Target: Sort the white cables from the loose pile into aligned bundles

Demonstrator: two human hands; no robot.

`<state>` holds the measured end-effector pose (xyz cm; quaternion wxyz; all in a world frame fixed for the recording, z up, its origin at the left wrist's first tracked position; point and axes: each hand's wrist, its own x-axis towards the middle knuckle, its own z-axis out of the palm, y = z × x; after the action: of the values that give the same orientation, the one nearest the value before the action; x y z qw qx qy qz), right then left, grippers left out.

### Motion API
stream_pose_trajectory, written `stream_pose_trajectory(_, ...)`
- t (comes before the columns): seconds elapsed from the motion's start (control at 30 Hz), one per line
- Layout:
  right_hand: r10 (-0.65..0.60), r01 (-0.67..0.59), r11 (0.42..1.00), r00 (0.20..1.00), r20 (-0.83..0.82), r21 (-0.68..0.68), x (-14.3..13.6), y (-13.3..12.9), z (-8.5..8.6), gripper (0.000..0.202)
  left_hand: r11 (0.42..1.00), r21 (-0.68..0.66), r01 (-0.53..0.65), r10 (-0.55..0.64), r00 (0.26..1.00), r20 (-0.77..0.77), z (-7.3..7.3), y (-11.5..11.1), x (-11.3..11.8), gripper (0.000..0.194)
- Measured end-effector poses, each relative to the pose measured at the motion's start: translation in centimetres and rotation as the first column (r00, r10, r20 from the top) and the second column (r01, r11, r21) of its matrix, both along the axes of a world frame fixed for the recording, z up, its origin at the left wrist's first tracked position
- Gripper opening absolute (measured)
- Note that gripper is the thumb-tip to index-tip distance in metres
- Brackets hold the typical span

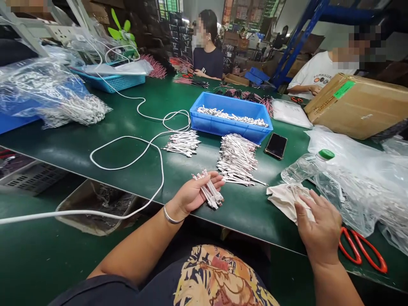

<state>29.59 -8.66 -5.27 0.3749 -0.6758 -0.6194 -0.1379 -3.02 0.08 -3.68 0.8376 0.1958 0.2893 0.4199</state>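
My left hand (199,191) is closed around a small bunch of short white cables (210,192), palm up, above the table's front edge. My right hand (318,216) has its fingers spread over a crumpled cream cloth (285,199); whether the fingertips press on it I cannot tell. Beyond my left hand lie a large pile of the same cables (238,159) and a smaller pile (182,143). Behind them stands a blue bin (229,123) with more white cables inside. Red-handled scissors (363,250) lie to the right of my right hand.
A phone (276,145) and a clear bottle with a green cap (302,165) lie on the green table (134,127). Plastic bags (376,187) fill the right side. A white cord (162,170) loops across the left. Two people sit across, near a cardboard box (360,106).
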Motion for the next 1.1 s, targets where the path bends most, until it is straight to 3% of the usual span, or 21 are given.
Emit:
stream_pose_trajectory(0.07, 0.088, -0.09, 0.996, 0.981, -0.175, -0.007, -2.4, -0.5, 0.6, 0.031, 1.0, -0.013, -0.004, 0.004, 1.0, -0.015, 0.2, 0.0, 0.3, 0.021)
stream_pose_trajectory(0.13, 0.183, -0.263, 0.954, 0.891, -0.415, -0.142, -5.3, -0.7, 1.1, 0.026, 0.999, -0.035, 0.009, -0.01, 1.0, -0.019, 0.5, -0.1, 0.8, 0.021)
stream_pose_trajectory(0.27, 0.176, -0.582, 0.749, 0.637, -0.751, -0.318, -10.8, -0.1, 1.8, 0.034, 0.997, -0.035, 0.073, -0.071, 0.996, 0.063, 0.9, -0.4, 2.1, 0.022)
stream_pose_trajectory(0.4, 0.091, -0.742, 0.539, 0.521, -0.849, -0.398, -13.8, 1.5, 2.4, 0.038, 0.998, -0.032, 0.055, -0.051, 0.993, 0.105, 0.7, -0.7, 2.7, 0.021)
stream_pose_trajectory(0.7, -0.011, -0.89, 0.315, 0.343, -0.939, -0.329, -14.0, 3.3, 2.5, 0.031, 0.998, -0.011, 0.059, -0.057, 0.99, 0.131, 0.6, -0.5, 2.4, 0.023)
stream_pose_trajectory(0.9, -0.039, -0.92, 0.337, 0.199, -0.979, -0.2, -13.6, 3.1, 2.4, 0.021, 0.996, 0.003, 0.095, -0.094, 0.992, 0.088, 0.2, -0.4, 2.6, 0.023)
stream_pose_trajectory(1.1, -0.037, -0.861, 0.474, 0.191, -0.981, -0.185, -13.5, 2.9, 2.1, 0.02, 0.994, -0.015, 0.112, -0.112, 0.993, 0.032, 0.2, -0.3, 2.6, 0.021)
